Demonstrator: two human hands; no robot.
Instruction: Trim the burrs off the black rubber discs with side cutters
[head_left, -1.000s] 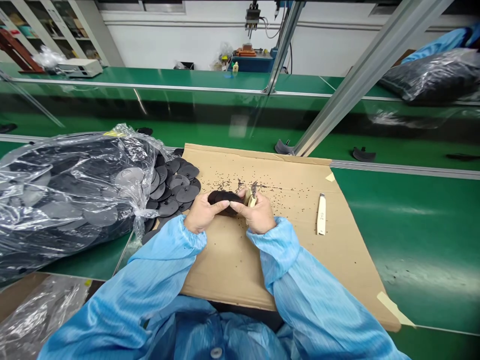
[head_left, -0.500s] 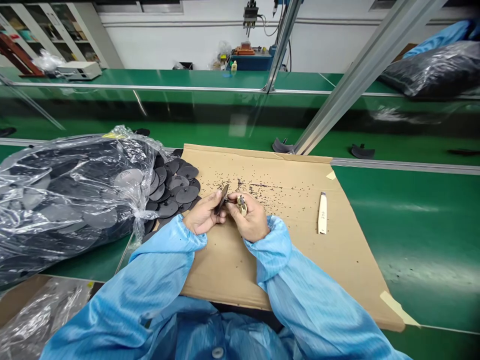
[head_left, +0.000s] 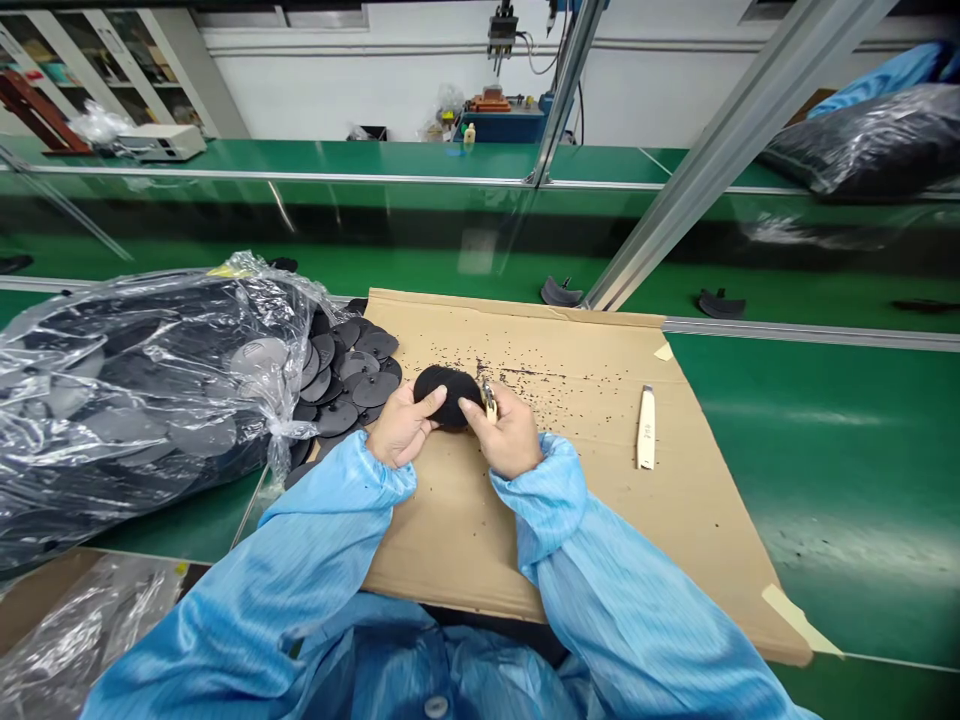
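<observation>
My left hand (head_left: pixel 403 428) is closed on the left side of a round black disc (head_left: pixel 450 384), its thumb lying on the upper face. The disc has its broad face turned up toward me, above the cardboard. My right hand (head_left: pixel 512 437) presses its thumb against the disc's right edge. Within that same hand sits a small cream-handled metal tool (head_left: pixel 490 402), whose lower part is hidden by the fingers. Just left of my left hand lies a pile of similar black discs (head_left: pixel 367 388). Tiny black bits (head_left: pixel 525 375) are scattered beyond my hands.
A cardboard sheet (head_left: pixel 600 520) covers the green bench under my hands. To its right side lies a cream-handled knife-like tool (head_left: pixel 646 428). A clear plastic bag (head_left: pixel 150 400) full of discs fills the left. A metal post (head_left: pixel 735 130) slants up behind the sheet.
The disc has turned from edge-on to flat, face up. My right thumb has come onto its edge, and the tool has tilted in my right hand.
</observation>
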